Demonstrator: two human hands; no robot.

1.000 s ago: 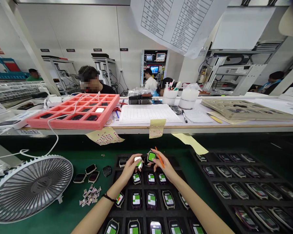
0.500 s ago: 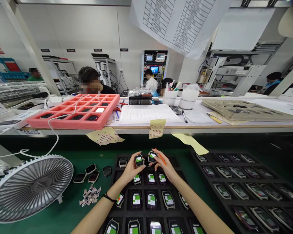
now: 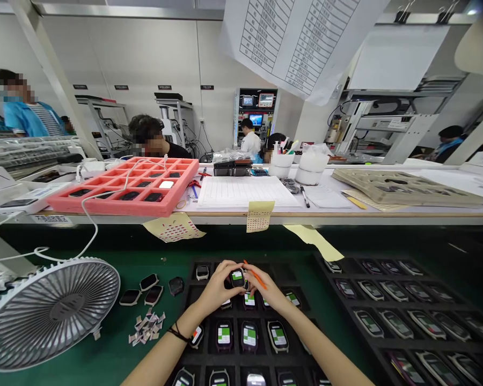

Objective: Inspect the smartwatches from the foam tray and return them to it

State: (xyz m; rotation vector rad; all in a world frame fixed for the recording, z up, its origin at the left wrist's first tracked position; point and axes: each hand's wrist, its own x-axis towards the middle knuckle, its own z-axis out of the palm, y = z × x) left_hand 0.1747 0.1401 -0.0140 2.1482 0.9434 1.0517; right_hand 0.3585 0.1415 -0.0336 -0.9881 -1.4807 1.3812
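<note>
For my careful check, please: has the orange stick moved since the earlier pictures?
Yes, the orange stick moved left and lower against the middle yellow note.

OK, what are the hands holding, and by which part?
Left hand: a watch, by its case edges. Right hand: an orange stick, between fingers; exact spot unclear.

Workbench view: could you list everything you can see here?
Fan: one, white-grey, left
Loose watch units: four, dark-faced, beside fan
Small pieces: pile, silvery-pink, below those
Black trays: two, centre and right, holding many watches
Pink tray: one, shelf left
Beige tray: one, shelf right
White tubs: two, shelf
Yellow papers: three, shelf edge
Printed sheet: one, white, hanging
People: at least five, background
Left hand: one, holding dark watch
Right hand: one, holding orange stick
</note>
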